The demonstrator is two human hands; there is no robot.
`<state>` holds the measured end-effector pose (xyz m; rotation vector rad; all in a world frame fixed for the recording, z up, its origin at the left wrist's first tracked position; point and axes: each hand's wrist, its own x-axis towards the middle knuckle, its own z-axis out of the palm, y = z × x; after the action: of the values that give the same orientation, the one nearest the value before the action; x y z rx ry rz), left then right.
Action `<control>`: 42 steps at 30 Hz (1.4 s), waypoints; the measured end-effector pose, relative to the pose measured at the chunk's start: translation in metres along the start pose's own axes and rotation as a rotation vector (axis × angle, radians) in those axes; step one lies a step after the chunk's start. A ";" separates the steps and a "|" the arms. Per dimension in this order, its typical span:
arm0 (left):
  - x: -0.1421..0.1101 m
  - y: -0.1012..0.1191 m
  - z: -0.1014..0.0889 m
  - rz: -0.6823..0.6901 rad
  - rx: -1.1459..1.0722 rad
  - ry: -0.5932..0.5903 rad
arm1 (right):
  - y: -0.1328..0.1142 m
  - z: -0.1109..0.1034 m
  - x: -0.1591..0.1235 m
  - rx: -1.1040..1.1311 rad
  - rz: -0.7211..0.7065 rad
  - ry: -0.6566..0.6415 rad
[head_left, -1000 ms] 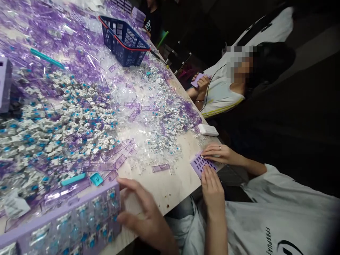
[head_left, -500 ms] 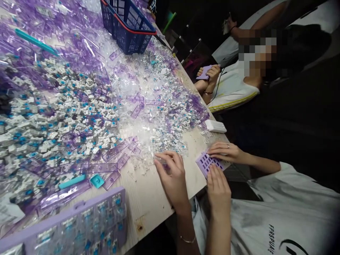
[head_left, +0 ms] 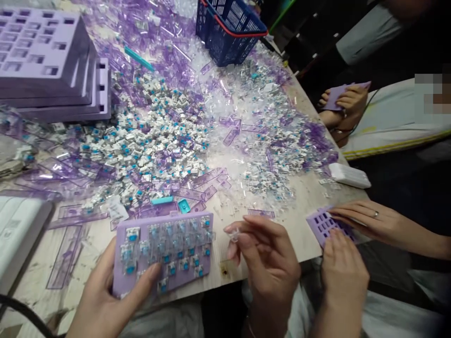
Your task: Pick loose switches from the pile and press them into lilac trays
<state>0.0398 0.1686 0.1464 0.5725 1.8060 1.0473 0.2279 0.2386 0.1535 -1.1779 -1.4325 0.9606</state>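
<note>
A light purple foam board [head_left: 121, 277], filled with rows of small white-and-blue keyboard switches and clear plastic caps, is tilted toward me near the table's front edge. My left hand [head_left: 109, 286] grips its left side, the thumb lying over the lower front among the switches. Just right of the board, my right hand [head_left: 271, 263] pinches a small clear plastic piece [head_left: 233, 233] between thumb and fingers, apart from the board. Behind my right fingertips, a flat transparent purple strip [head_left: 260, 214] lies on the wood.
Loose switches [head_left: 165, 126] and clear and purple pieces cover the table [head_left: 225, 291]. Purple foam boards [head_left: 66, 61] are stacked at left, above a white device [head_left: 21, 230]. A blue basket [head_left: 229, 42] stands behind. At right, a co-worker's hands [head_left: 345, 272] work at another purple board [head_left: 320, 225].
The view has turned left, bringing the board and my left hand fully in. My right hand has come back from the clear pieces toward the board, now with a clear piece pinched.
</note>
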 end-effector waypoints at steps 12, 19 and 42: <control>0.002 -0.002 -0.006 0.091 -0.124 -0.106 | 0.006 0.025 -0.039 -0.068 -0.166 -0.264; 0.007 -0.004 -0.005 0.175 -0.090 -0.136 | 0.011 0.029 -0.020 -0.457 -0.528 -0.335; -0.002 -0.005 0.000 0.174 -0.205 -0.056 | 0.015 0.030 -0.021 -0.569 -0.646 -0.283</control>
<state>0.0406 0.1644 0.1433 0.6349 1.5984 1.3044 0.2013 0.2215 0.1297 -0.8682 -2.2245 0.2689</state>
